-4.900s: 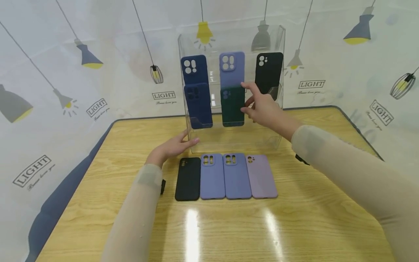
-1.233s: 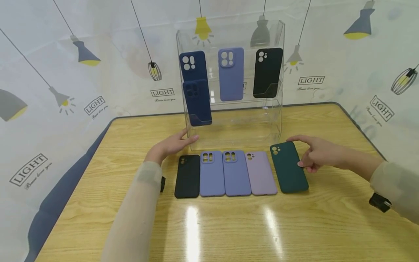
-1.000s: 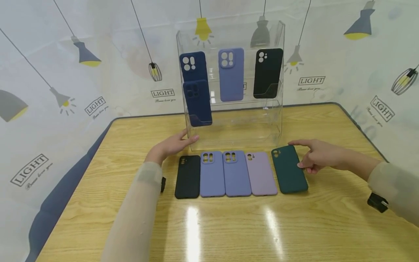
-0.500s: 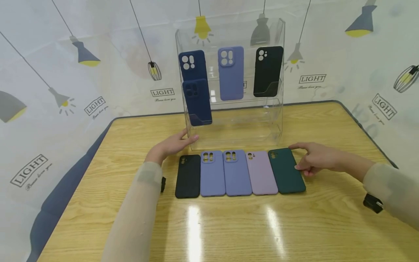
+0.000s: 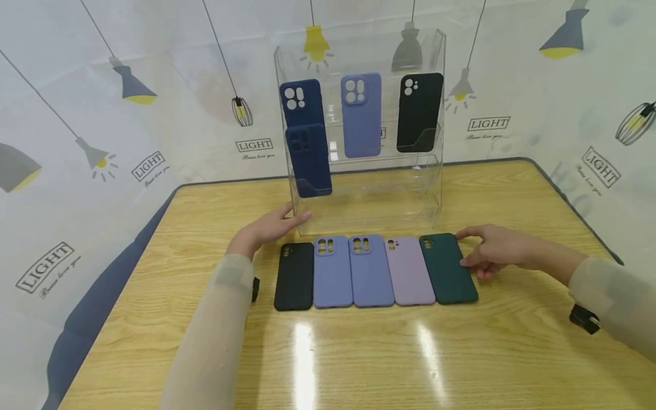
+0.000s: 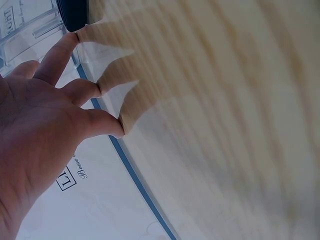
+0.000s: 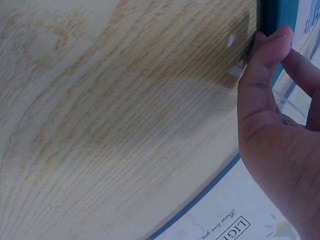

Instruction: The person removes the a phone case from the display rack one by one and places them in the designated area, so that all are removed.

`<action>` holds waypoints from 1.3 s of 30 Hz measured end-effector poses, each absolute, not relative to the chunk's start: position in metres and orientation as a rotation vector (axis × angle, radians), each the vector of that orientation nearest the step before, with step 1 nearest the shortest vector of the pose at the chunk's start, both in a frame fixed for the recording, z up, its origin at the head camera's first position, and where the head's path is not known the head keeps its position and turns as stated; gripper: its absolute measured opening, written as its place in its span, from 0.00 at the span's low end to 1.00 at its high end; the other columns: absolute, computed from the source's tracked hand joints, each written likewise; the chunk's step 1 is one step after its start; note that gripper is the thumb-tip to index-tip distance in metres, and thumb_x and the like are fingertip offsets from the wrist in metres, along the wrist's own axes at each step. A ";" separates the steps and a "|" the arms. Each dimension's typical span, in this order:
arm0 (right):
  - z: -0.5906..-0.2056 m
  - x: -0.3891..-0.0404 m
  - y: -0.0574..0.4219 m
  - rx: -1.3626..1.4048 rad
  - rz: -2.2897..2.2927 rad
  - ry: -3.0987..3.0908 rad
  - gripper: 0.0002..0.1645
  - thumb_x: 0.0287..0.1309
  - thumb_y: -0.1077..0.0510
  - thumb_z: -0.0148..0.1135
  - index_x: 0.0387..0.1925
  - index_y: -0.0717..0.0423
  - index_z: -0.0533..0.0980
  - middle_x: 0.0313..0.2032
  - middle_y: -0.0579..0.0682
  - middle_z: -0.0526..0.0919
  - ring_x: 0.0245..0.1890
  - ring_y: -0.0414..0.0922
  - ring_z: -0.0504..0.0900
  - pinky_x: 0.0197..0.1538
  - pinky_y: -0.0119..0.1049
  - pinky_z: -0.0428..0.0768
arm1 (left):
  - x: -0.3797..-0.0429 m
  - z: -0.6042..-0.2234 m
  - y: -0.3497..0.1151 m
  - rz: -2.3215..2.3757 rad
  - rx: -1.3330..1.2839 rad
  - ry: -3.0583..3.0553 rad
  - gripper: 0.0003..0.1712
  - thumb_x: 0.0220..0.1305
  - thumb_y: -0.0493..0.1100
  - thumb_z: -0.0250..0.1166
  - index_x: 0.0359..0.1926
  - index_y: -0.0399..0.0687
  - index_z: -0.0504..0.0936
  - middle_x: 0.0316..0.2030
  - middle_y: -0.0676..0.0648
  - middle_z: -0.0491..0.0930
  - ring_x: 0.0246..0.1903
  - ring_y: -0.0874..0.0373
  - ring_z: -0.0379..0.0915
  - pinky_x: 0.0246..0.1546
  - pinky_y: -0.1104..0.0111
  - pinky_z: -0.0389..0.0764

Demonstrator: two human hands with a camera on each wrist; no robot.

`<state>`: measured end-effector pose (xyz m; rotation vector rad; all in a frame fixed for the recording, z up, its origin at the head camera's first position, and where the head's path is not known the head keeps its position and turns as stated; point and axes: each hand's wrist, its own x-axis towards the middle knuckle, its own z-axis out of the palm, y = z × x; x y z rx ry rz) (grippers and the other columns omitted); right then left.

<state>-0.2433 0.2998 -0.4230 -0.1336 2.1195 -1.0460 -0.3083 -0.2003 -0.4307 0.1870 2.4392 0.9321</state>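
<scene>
My right hand [image 5: 504,250] holds the dark green phone case [image 5: 449,267] at its right side, index finger at the top right corner and thumb at the long edge. The case lies at the right end of a row, beside a pink phone case [image 5: 410,270]. In the right wrist view the thumb [image 7: 277,50] meets the case's teal edge [image 7: 270,17]. My left hand [image 5: 266,229] rests at the lower left corner of the clear acrylic stand [image 5: 364,219], thumb in front. In the left wrist view its fingers are spread, with fingertips on the table.
The row continues left with two lavender cases [image 5: 371,279] [image 5: 333,279] and a black case [image 5: 294,279]. On the stand are two navy cases [image 5: 310,165] [image 5: 302,105], a lavender case [image 5: 361,125] and a black case [image 5: 420,114]. A printed cloth backdrop [image 5: 195,114] surrounds the wooden table [image 5: 359,353].
The green case came off the stand's lower tier in my right hand, down to the table, then slid left against the pink case. My left hand has stayed at the stand.
</scene>
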 end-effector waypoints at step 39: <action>-0.268 -0.307 0.155 -0.514 -0.570 2.429 0.41 0.72 0.50 0.70 0.79 0.50 0.64 0.51 0.57 0.89 0.35 0.46 0.90 0.44 0.40 0.91 | -0.308 -0.433 -0.200 0.955 0.176 2.437 0.60 0.68 0.85 0.50 0.87 0.68 0.35 0.87 0.44 0.42 0.86 0.38 0.39 0.83 0.36 0.49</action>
